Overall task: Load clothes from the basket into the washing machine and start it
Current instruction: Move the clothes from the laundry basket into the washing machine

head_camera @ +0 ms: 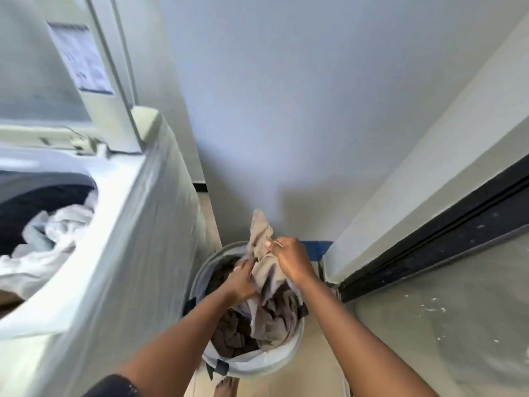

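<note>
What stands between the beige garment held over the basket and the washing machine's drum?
Nothing visible. The lid is raised and the drum is open, with white laundry inside. The left hand and right hand grip the beige garment, whose lower end hangs into the basket among darker clothes.

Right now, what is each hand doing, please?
Left hand: grips the beige garment, lower part.
Right hand: grips the same garment, higher up.

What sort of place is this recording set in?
Likely a home laundry corner: a top-loading washer with its lid up and clothes inside, and a round basket on the floor, over which the left hand and right hand hold a garment.
</note>
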Demonstrator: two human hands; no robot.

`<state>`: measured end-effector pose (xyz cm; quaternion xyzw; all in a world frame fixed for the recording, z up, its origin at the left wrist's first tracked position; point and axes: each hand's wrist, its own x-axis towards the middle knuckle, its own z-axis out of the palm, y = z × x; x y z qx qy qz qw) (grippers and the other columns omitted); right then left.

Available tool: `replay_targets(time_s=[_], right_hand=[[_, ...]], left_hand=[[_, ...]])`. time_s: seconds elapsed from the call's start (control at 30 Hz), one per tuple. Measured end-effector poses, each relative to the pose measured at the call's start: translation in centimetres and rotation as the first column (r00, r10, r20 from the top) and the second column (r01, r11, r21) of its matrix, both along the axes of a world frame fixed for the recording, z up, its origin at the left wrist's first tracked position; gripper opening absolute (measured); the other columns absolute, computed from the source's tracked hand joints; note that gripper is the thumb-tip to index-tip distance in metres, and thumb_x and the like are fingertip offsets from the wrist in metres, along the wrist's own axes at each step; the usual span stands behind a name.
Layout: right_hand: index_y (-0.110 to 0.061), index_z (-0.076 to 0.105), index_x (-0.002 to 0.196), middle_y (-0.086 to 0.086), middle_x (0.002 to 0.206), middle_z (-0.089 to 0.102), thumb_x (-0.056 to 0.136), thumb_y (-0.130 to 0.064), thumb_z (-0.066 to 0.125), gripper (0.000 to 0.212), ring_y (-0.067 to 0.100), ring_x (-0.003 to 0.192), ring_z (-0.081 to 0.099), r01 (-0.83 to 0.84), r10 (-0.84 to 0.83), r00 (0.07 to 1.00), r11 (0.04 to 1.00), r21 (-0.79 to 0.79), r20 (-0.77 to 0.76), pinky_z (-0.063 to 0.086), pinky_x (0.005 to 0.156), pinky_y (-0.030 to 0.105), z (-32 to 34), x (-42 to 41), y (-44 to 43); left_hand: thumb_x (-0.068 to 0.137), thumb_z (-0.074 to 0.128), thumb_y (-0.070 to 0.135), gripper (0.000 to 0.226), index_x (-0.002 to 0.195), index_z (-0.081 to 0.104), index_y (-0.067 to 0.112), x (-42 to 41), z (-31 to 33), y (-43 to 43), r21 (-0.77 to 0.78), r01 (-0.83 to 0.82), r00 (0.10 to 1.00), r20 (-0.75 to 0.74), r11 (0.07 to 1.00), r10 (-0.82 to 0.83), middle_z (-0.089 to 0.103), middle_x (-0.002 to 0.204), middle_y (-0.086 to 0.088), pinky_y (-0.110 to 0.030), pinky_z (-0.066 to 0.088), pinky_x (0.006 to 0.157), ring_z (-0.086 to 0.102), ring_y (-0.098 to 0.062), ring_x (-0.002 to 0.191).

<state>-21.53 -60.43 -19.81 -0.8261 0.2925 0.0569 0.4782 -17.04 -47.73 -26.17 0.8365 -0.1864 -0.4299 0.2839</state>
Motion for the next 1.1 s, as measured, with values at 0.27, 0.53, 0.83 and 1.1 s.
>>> replay_targets(time_s=[0.27, 0.53, 0.83, 1.1], right_hand=[[-0.011, 0.069, 0.08, 0.013, 0.078, 0.068, 0.09, -0.031, 0.06, 0.024, 0.019, 0.073, 0.059, -0.048, -0.007, 0.921, 0.99, 0.131, 0.389, 0.045, 0.069, 0.034, 17.8, 1.6, 0.7], [-0.018, 0.05, 0.118, 0.002, 0.115, 0.057, 0.085, -0.002, 0.064, 0.039, 0.009, 0.101, 0.056, -0.316, 0.221, 0.925, 0.899, 0.303, 0.307, 0.048, 0.083, 0.015, 18.9, -1.6, 1.0], [-0.012, 0.052, 0.065, -0.001, 0.054, 0.049, 0.093, -0.015, 0.056, 0.029, 0.006, 0.045, 0.045, -0.152, 0.149, 0.975, 0.988, 0.004, 0.167, 0.039, 0.058, 0.024, 15.2, -2.0, 4.0], [-0.018, 0.051, 0.056, -0.003, 0.046, 0.043, 0.081, 0.016, 0.039, 0.044, 0.005, 0.036, 0.04, 0.174, -0.247, 0.765, 0.969, 0.177, 0.595, 0.043, 0.045, 0.019, 27.7, 2.2, 0.5]], left_hand=[[0.09, 0.045, 0.001, 0.022, 0.103, 0.062, -0.004, 0.9, 17.4, -1.2, -0.357, -0.292, 0.897, 0.221, 0.888, 0.383, 0.065, 0.098, -0.015, -0.027, 0.04, 0.07, 0.058, -0.024, 0.091], [0.081, 0.047, 0.011, 0.026, 0.096, 0.065, -0.001, 1.4, 25.9, 2.2, -0.558, -0.249, 0.894, 0.182, 0.791, 0.409, 0.061, 0.091, -0.009, -0.033, 0.041, 0.076, 0.054, -0.021, 0.088], [0.089, 0.047, 0.031, 0.033, 0.104, 0.062, 0.006, 2.6, 31.4, 5.1, -0.629, -0.201, 0.871, 0.237, 0.751, 0.431, 0.064, 0.108, -0.014, -0.042, 0.046, 0.089, 0.057, -0.028, 0.102], [0.097, 0.044, 0.014, 0.025, 0.119, 0.055, 0.008, 3.9, 33.2, 9.4, -0.775, -0.408, 0.833, -0.099, 0.483, 0.544, 0.061, 0.104, 0.001, -0.035, 0.047, 0.089, 0.056, -0.01, 0.097]])
